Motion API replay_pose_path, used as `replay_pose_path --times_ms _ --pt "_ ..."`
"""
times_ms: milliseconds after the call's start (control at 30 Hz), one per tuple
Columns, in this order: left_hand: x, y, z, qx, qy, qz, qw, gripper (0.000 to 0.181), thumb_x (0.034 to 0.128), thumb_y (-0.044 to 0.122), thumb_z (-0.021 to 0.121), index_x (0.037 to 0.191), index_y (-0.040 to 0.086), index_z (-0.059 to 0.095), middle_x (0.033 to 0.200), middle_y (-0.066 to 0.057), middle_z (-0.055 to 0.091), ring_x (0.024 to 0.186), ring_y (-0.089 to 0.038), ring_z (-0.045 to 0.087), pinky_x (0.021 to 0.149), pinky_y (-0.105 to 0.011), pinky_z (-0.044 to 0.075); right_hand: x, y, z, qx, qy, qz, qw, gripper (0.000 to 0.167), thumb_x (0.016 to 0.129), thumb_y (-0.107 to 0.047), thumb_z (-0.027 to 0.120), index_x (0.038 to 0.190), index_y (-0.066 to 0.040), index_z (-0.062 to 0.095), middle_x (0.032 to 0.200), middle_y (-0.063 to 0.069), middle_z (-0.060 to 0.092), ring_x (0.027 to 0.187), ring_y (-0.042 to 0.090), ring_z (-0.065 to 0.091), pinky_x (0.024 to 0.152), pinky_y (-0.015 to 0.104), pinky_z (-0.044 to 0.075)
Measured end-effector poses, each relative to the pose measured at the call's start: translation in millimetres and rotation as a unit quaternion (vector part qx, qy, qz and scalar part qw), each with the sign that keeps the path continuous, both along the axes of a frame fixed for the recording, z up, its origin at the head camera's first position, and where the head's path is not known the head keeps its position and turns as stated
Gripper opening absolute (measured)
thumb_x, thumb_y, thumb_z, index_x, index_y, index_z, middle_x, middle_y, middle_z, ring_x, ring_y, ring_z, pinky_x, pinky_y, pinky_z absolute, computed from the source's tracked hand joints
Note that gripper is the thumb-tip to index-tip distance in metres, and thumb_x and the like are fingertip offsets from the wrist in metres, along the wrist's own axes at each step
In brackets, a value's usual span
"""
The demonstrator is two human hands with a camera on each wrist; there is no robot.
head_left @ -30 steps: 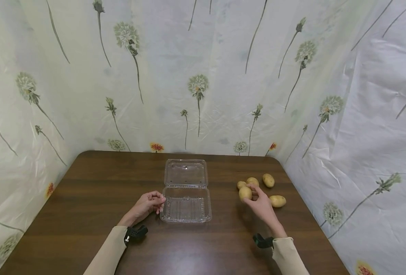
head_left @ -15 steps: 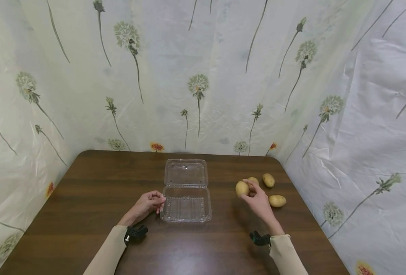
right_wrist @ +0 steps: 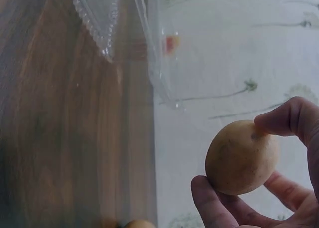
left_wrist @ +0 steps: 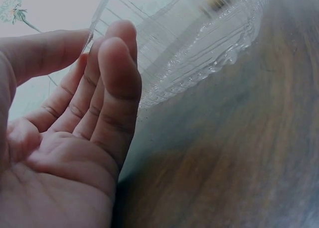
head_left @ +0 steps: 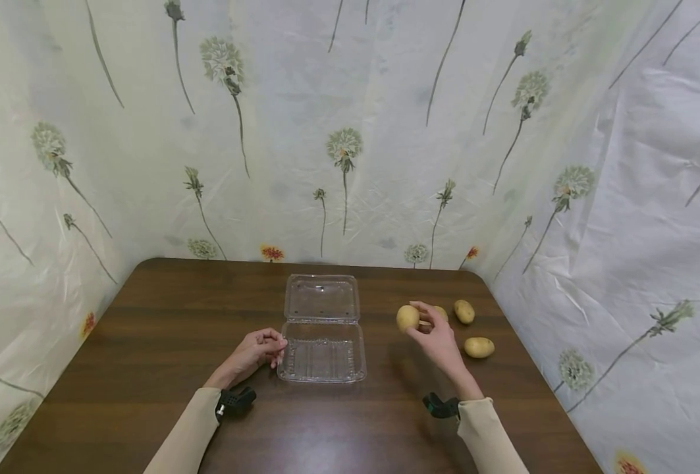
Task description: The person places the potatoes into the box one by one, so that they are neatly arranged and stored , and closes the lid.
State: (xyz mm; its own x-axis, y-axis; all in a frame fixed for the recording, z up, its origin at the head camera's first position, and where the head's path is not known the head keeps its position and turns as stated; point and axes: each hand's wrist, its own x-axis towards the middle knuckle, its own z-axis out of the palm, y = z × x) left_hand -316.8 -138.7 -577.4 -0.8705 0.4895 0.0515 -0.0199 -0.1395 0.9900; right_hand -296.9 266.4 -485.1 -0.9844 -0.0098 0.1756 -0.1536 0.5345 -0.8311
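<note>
A clear plastic clamshell container [head_left: 321, 378] lies open on the table, its lid [head_left: 321, 299] folded back toward the wall. My left hand [head_left: 253, 352] pinches the left rim of its base between thumb and fingers; in the left wrist view the thumb presses the clear edge [left_wrist: 91, 36]. To the right of the container, my right hand [head_left: 441, 342] holds a potato [head_left: 407, 318] between thumb and fingertips, raised off the table. The right wrist view shows this potato [right_wrist: 241, 157] close up, gripped from both sides. Another potato [head_left: 441, 313] sits partly hidden behind the right fingers.
Two more potatoes, one farther back [head_left: 464, 312] and one nearer [head_left: 479, 347], lie to the right of my right hand. The brown wooden table [head_left: 207, 296] meets flower-printed sheeting [head_left: 385, 197] at the back and sides.
My right hand has lifted the potato and carried it left toward the container. The left hand keeps its pinch on the rim, and the container has stayed put.
</note>
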Motion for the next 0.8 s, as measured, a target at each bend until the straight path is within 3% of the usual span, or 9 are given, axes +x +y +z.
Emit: replay_pose_path --times_ms 167,400,633,800 --pt "-0.2 0.5 -0.9 0.0 0.004 0.0 1.0 0.029 0.0968 0.014 0.058 0.103 -0.013 0.05 0.078 -0.004 0.061 0.064 -0.01 0.057 0.057 -0.023 0.05 -3.0 -8.3 2.4 -0.013 0.007 0.017 0.9997 0.054 0.086 -0.013 0.073 0.135 -0.018 0.052 0.126 0.023 0.059 0.107 0.037 0.064 0.08 0.037 0.056" --pt "-0.1 2.1 -0.9 0.001 -0.007 0.006 1.0 0.017 0.0965 0.016 0.059 0.098 0.0 0.054 0.076 -0.003 0.061 0.064 -0.01 0.057 0.057 -0.023 0.05 -6.3 -24.8 5.0 -0.04 0.011 0.047 0.998 0.054 0.086 -0.011 0.072 0.135 -0.015 0.051 0.125 0.023 0.058 0.106 0.039 0.064 0.077 0.027 0.054" --pt "1.7 2.6 0.7 -0.003 -0.014 0.011 0.9998 0.016 0.0954 0.018 0.061 0.096 0.003 0.055 0.076 -0.002 0.061 0.064 -0.011 0.056 0.057 -0.023 0.05 -6.7 -40.2 5.3 -0.044 0.013 0.066 0.9968 0.054 0.086 -0.01 0.072 0.135 -0.013 0.051 0.127 0.023 0.058 0.108 0.038 0.064 0.079 0.03 0.055" --pt "1.4 2.0 0.5 -0.006 -0.008 0.007 0.9999 0.016 0.0949 0.017 0.061 0.096 0.002 0.056 0.075 -0.003 0.061 0.062 -0.011 0.056 0.056 -0.023 0.049 -6.4 -51.7 9.6 -0.062 0.006 0.085 0.9945 0.054 0.086 -0.005 0.071 0.136 -0.011 0.05 0.128 0.025 0.057 0.108 0.038 0.063 0.078 0.025 0.054"
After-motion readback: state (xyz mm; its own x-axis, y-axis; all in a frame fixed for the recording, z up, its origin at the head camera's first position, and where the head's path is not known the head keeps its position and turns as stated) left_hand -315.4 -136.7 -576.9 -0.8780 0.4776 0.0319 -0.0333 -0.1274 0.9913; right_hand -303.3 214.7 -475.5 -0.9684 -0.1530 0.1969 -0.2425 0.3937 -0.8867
